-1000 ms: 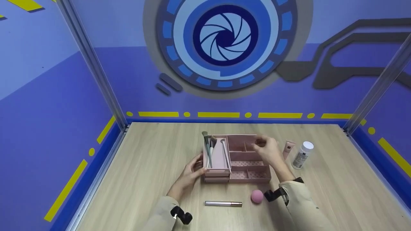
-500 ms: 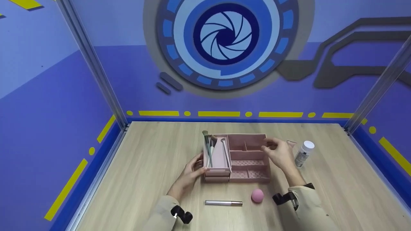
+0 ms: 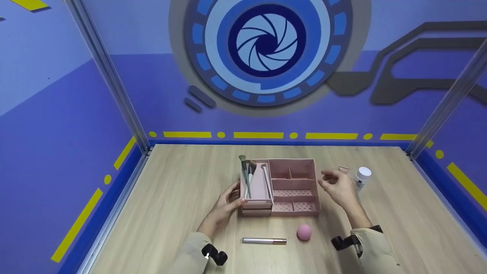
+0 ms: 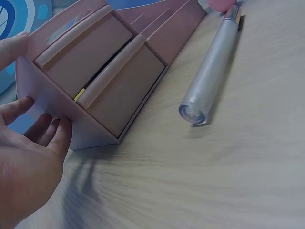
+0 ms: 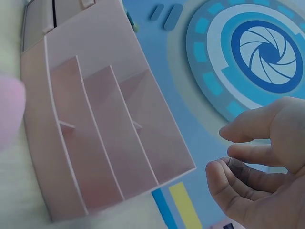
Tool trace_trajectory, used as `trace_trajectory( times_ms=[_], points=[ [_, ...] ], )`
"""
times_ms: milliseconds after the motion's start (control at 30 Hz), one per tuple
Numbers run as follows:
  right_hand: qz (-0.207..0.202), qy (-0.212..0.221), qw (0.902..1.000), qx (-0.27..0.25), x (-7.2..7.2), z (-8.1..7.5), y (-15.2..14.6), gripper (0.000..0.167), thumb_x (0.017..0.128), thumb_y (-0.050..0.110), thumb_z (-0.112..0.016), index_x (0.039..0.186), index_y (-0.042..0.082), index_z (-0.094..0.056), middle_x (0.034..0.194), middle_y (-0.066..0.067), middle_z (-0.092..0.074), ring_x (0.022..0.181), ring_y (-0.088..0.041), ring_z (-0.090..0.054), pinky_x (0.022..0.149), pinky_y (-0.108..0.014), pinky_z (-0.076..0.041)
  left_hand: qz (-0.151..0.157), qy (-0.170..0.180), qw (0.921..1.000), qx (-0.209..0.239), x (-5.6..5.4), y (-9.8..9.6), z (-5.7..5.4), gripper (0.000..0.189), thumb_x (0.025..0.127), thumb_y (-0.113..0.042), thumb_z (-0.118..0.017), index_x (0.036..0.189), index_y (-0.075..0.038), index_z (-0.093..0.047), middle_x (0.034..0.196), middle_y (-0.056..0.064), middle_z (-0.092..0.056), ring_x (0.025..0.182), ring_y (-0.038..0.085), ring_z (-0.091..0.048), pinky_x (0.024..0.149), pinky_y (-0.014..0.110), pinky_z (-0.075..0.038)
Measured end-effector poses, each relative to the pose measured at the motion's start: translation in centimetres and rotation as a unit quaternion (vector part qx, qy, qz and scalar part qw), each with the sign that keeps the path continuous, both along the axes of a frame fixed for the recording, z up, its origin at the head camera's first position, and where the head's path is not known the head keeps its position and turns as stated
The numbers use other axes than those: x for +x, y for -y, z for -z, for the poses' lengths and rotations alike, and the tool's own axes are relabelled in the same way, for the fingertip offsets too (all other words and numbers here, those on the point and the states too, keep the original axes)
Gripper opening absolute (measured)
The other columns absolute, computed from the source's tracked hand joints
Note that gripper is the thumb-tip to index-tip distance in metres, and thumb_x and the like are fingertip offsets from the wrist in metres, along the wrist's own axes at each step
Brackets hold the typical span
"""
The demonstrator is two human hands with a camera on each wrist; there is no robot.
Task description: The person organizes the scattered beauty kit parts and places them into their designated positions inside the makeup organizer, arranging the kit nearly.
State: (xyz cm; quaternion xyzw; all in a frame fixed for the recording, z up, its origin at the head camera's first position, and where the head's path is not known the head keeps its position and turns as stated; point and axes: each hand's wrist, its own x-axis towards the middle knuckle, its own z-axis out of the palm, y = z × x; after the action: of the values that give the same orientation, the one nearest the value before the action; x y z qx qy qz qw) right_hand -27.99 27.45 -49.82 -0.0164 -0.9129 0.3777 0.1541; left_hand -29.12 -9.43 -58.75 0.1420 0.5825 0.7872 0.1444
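Observation:
A pink makeup organizer (image 3: 293, 184) stands on the table, with makeup brushes (image 3: 248, 179) in the tray at its top left. My left hand (image 3: 220, 210) holds the organizer by its front left corner; in the left wrist view its fingertips (image 4: 62, 129) lie against the side wall and the thumb is at the upper edge. To the right of the organizer, my right hand (image 3: 338, 189) hovers with loosely bent fingers and nothing between them. In the right wrist view, a gap shows between these fingers and the organizer's divided compartments (image 5: 102, 138).
A silver cosmetic tube (image 3: 264, 241) lies in front of the organizer, with a round pink makeup sponge (image 3: 304, 232) to its right. Beyond my right hand stand a white-capped bottle (image 3: 363, 176) and a pink squeeze tube (image 3: 344, 169), both partly hidden. A blue wall panel (image 3: 266, 121) rises behind the table.
My right hand has moved right, from over the organizer's back right compartment to beside it, and now covers part of the squeeze tube and bottle. My left hand stays at the organizer.

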Motion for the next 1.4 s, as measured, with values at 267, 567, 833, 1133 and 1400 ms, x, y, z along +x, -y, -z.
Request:
trace_trajectory(
  times_ms=[267, 567, 833, 1133, 1400],
  points=[
    [-0.004, 0.020, 0.9998, 0.001, 1.0, 0.3, -1.3, 0.030, 0.084, 0.013, -0.071, 0.111, 0.001, -0.069, 0.099, -0.015, -0.069, 0.093, -0.031, -0.067, 0.071, -0.025, -0.052, 0.003, -0.012, 0.9999, 0.006, -0.2, 0.0, -0.1, 0.078, 0.089, -0.006, -0.065, 0.152, 0.002, -0.021, 0.150, 0.026, -0.029, 0.132, 0.033, -0.037, 0.105, 0.027, -0.042],
    [0.007, 0.009, 0.9998, 0.017, 1.7, 0.8, -2.2, 0.028, 0.083, 0.014, -0.073, 0.108, 0.002, -0.071, 0.096, -0.013, -0.072, 0.089, -0.029, -0.070, 0.070, -0.022, -0.052, 0.004, -0.006, 1.0000, -0.003, -0.2, 0.2, 0.0, 0.078, 0.090, -0.006, -0.065, 0.153, 0.001, -0.020, 0.151, 0.024, -0.028, 0.134, 0.032, -0.035, 0.107, 0.028, -0.040],
    [0.015, 0.011, 0.9993, 0.033, 2.5, 1.4, -3.0, 0.027, 0.082, 0.016, -0.075, 0.106, 0.005, -0.072, 0.091, -0.007, -0.073, 0.083, -0.020, -0.067, 0.068, -0.019, -0.049, 0.002, -0.003, 1.0000, 0.006, -0.1, 0.2, 0.2, 0.079, 0.089, -0.006, -0.066, 0.153, 0.001, -0.020, 0.149, 0.028, -0.028, 0.131, 0.032, -0.039, 0.106, 0.028, -0.042],
    [0.013, 0.029, 0.9992, 0.025, 3.7, 2.3, -4.0, 0.029, 0.085, 0.014, -0.070, 0.112, 0.003, -0.069, 0.097, -0.012, -0.071, 0.091, -0.029, -0.069, 0.065, -0.018, -0.049, 0.000, 0.004, 1.0000, -0.001, -0.1, 0.1, 0.1, 0.079, 0.090, -0.007, -0.064, 0.153, 0.001, -0.018, 0.148, 0.024, -0.029, 0.131, 0.027, -0.037, 0.105, 0.026, -0.041],
    [0.013, 0.051, 0.9982, 0.028, 4.4, 3.3, -4.7, 0.029, 0.082, 0.007, -0.065, 0.110, 0.003, -0.069, 0.097, -0.012, -0.070, 0.089, -0.025, -0.066, 0.062, -0.018, -0.048, 0.001, 0.008, 0.9999, 0.011, 0.0, 0.0, 0.1, 0.079, 0.090, -0.007, -0.065, 0.153, 0.001, -0.019, 0.148, 0.025, -0.031, 0.132, 0.029, -0.037, 0.107, 0.027, -0.040]
  ],
)
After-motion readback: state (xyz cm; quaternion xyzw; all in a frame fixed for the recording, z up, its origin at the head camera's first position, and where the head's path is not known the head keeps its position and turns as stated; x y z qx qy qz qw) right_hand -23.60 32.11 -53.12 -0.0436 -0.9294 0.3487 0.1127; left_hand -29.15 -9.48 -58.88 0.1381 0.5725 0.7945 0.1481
